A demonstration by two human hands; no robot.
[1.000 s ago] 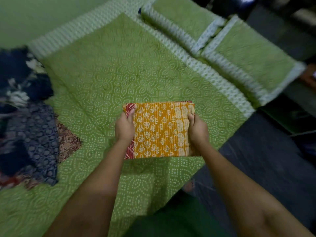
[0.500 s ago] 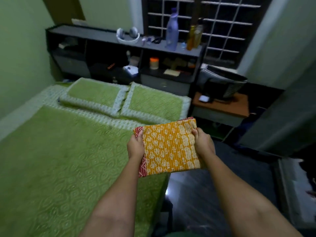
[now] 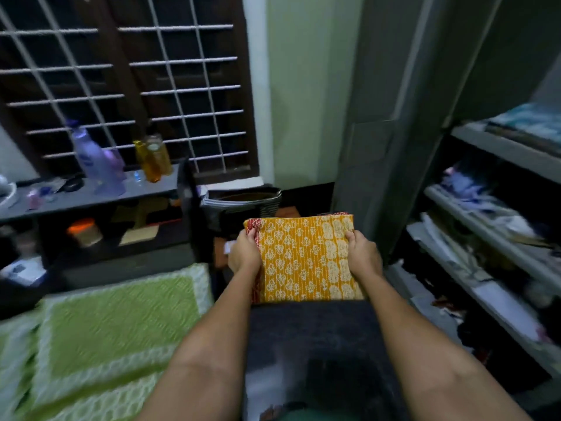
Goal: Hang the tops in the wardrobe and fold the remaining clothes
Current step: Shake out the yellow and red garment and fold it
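Observation:
A folded orange garment (image 3: 303,259) with a cream leaf print and a red edge is held flat in front of me, in the air over the dark floor. My left hand (image 3: 244,253) grips its left side with the thumb on top. My right hand (image 3: 362,253) grips its right side the same way. The open wardrobe (image 3: 498,247) stands at the right, its grey shelves holding stacked and crumpled clothes. The garment is left of the shelves and apart from them.
The grey wardrobe door (image 3: 391,117) stands open behind the garment. A green pillow (image 3: 118,314) on the bed lies at lower left. A dark shelf unit (image 3: 91,199) carries bottles under a barred window. A striped bag (image 3: 243,202) sits beyond my hands.
I have turned from the bed to the right, carrying the folded orange garment in both hands. The pile of dark clothes has left the view and the wardrobe shelves have come in.

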